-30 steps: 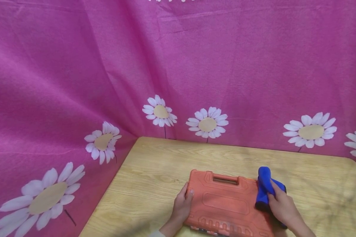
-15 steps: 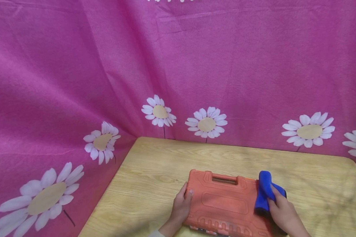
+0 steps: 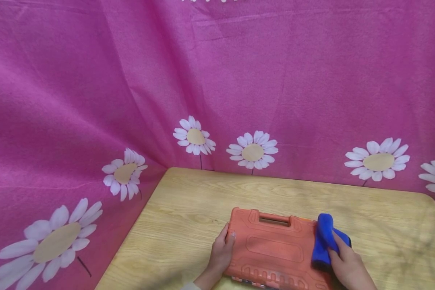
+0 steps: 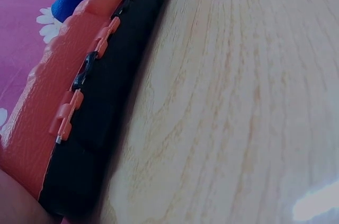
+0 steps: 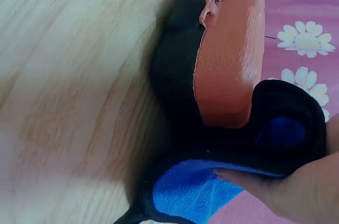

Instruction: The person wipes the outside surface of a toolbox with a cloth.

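An orange plastic carrying case with a black lower half lies flat on the table, its handle side facing away. My left hand holds the left edge of it, thumb on the lid. In my right hand is a folded blue cloth with a black border, pinched against the case's right end. The right wrist view shows the cloth draped around that corner, with the thumb on its blue face. Some of the right fingers are hidden by the cloth.
A light wood-grain table carries the case near its front edge. Pink fabric printed with white daisies hangs behind and to the left of it. Orange hinge or latch pieces line the case's near side.
My right hand has slid the blue cloth a short way toward me along the right end of the case. The left hand and the case have stayed in place.
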`<state>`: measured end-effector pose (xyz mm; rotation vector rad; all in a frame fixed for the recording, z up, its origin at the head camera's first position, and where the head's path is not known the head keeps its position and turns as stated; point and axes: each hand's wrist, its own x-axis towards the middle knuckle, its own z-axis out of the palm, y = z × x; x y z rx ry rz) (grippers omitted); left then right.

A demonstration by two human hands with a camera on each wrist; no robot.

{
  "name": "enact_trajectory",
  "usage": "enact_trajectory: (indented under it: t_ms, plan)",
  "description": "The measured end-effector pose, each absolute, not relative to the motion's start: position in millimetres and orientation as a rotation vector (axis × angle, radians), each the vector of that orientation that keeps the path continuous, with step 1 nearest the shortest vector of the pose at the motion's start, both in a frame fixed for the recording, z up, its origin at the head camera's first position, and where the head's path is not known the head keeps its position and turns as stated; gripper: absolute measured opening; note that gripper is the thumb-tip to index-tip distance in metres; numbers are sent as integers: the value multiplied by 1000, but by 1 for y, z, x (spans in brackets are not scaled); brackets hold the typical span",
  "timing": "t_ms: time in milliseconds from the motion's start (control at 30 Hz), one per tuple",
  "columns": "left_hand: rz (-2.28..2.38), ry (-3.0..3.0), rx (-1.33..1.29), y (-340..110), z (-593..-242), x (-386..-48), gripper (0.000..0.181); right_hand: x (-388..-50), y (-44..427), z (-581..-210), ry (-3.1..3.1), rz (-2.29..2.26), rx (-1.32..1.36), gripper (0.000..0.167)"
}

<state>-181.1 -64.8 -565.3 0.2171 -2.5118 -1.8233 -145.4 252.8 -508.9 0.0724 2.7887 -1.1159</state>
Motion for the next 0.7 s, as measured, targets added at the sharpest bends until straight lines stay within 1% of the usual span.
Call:
enact_trajectory:
  t_ms: [700]
  plan:
    - [-1800, -2543, 218, -65, -566, -183, 60, -127, 256, -517, 2785, -1128, 90, 54]
